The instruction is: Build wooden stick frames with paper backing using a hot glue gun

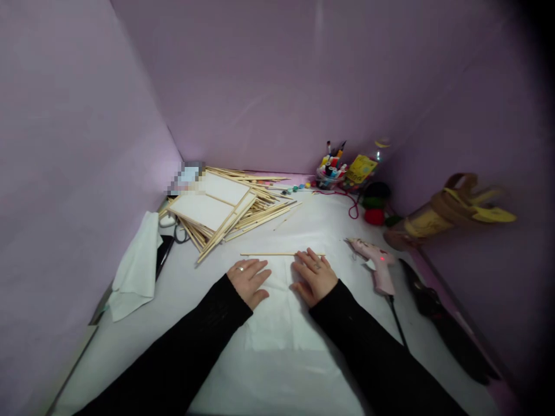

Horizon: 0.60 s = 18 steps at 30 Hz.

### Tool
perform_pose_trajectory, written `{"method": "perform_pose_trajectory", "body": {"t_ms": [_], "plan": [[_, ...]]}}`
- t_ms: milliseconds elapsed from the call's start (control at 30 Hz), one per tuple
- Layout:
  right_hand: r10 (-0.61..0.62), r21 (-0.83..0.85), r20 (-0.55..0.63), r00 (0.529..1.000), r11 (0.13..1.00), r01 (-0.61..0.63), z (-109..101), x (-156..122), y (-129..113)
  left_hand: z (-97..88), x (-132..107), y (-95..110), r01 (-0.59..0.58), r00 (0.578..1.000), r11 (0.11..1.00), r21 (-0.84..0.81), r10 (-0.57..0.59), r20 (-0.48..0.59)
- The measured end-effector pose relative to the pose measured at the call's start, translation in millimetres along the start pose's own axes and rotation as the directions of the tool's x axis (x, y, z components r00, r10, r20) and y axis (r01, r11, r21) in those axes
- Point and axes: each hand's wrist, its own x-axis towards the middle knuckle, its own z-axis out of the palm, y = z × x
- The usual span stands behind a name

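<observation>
My left hand (249, 279) lies flat on a white sheet of paper (281, 320) on the table, fingers stretched out, holding nothing. My right hand (314, 275) also rests flat and open on the sheet, its fingertips touching a long thin wooden stick (269, 254) that lies crosswise just beyond both hands. Both arms wear black sleeves. Each hand has a ring on one finger.
A pile of wooden sticks and white panels (225, 208) lies at the back left. A pink glue gun (377, 263) rests to the right, its cord trailing back. A cup of brushes and markers (332, 170), yarn balls (375, 211), a white cloth (136, 266) and purple walls surround the table.
</observation>
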Motion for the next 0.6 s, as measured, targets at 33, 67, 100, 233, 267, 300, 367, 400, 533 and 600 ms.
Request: {"method": "perform_pose_trajectory", "body": {"t_ms": [33,67,100,233,267,300,367,400,533,600], "plan": [[0.009,0.001,0.005,1.000,1.000,-0.009,-2,1,-2,-2.0,0,2,-0.001,0.999,1.000,-0.003,0.001,0.043],[0.022,0.003,0.008,1.000,1.000,-0.022,-4,2,-4,-3.5,0,3,0.003,0.996,1.000,-0.007,-0.002,0.085],[0.037,0.006,0.005,0.999,0.999,-0.037,-6,3,-7,-4.7,0,4,0.011,0.993,1.000,-0.009,-0.010,0.117],[0.074,0.013,-0.057,0.996,0.997,-0.074,-13,5,-19,-9.9,-2,6,0.002,0.978,0.999,-0.032,0.005,0.208],[0.066,0.019,-0.073,0.995,0.998,-0.065,-15,5,-21,-11.7,-2,7,-0.025,0.967,0.999,-0.044,0.035,0.251],[0.058,0.026,-0.080,0.995,0.998,-0.056,-16,6,-24,-13.5,-2,7,-0.049,0.951,0.997,-0.055,0.063,0.301],[0.044,0.042,-0.019,0.999,0.998,-0.043,-20,8,-27,-17.6,-1,9,-0.061,0.913,0.996,-0.068,0.083,0.399],[0.042,0.047,0.035,0.999,0.998,-0.044,-21,10,-29,-19.9,0,10,-0.046,0.898,0.997,-0.067,0.071,0.435],[0.045,0.030,0.179,0.983,0.998,-0.051,-23,15,-34,-31.7,6,23,0.087,0.888,0.995,-0.037,-0.061,0.455],[0.079,-0.001,0.177,0.981,0.997,-0.080,-23,17,-39,-37.4,12,39,0.150,0.917,0.984,-0.096,-0.102,0.385]]}}
